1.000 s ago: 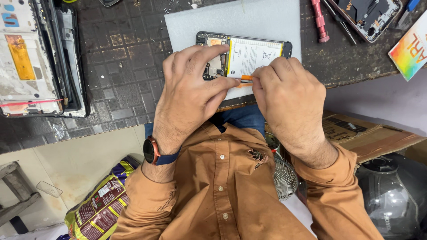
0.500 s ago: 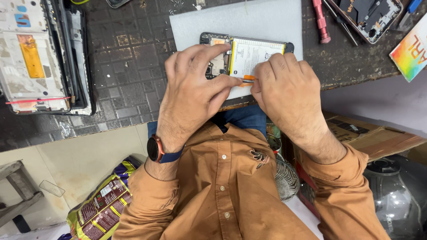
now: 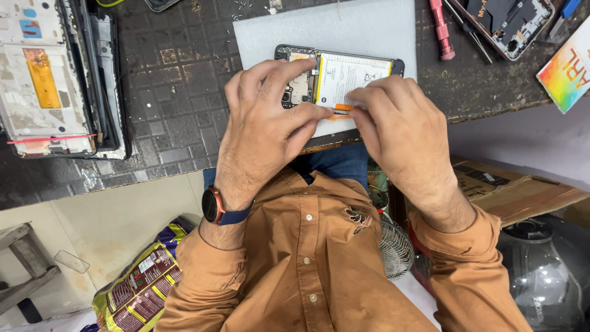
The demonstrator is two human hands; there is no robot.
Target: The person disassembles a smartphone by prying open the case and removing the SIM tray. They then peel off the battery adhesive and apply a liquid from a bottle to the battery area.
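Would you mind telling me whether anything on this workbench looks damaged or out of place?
The opened phone under both hands lies on a grey mat, back cover off, battery bare. The left hand and right hand pinch an orange tab at its edge. A dismantled device sits left.

Upper left there's a gutted device frame [image 3: 58, 80] with an orange strip. Top right has a red screwdriver [image 3: 441, 29], another opened phone [image 3: 507, 23] and a rainbow card [image 3: 568, 71]. Cardboard box [image 3: 516, 193] mid right, snack bag [image 3: 138, 289] lower left.
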